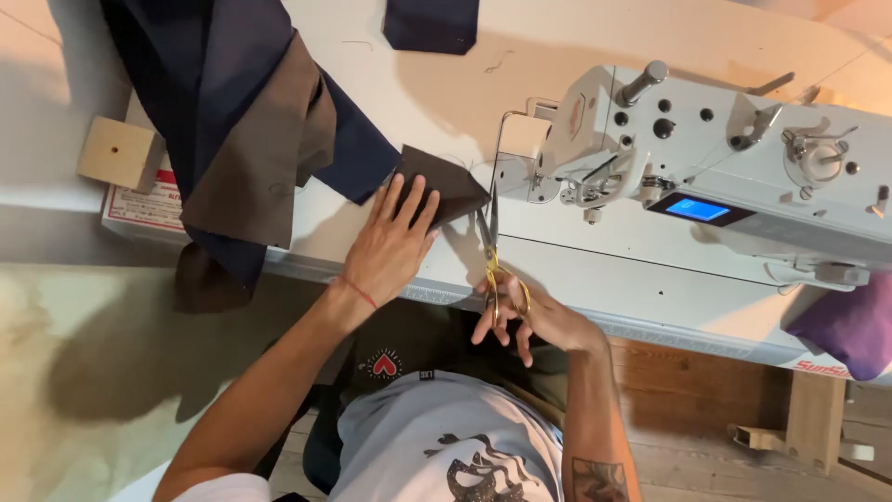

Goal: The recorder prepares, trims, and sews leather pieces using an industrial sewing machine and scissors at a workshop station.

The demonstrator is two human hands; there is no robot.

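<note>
both hands are working at the near edge of the white sewing table (pixel 595 288): the left hand (pixel 390 244) is lying flat with its fingers spread, pressing down on a small folded piece of dark brown fabric (pixel 446 186), while the right hand (pixel 525 321) is curling its fingers through the yellow loops of a pair of scissors (pixel 490 244), whose blades are pointing away toward the right corner of that piece, just beside the sewing machine (pixel 706 167). the brown piece is looking thin, soft and light, likely to slide or crumple under a loose touch, so a flat palm close to the corner seems the sensible hold. the scissors are looking stiff and sharp at the tips, best gripped by the loops. counting what is showing: one pair of scissors, one machine, one small brown piece, one larger heap of navy and brown cloth (pixel 242 121) draping off the table on the left, one separate navy piece (pixel 432 23) at the far edge, one wooden block (pixel 116 153) at far left, and one purple cushion (pixel 850 325) at right.
</note>
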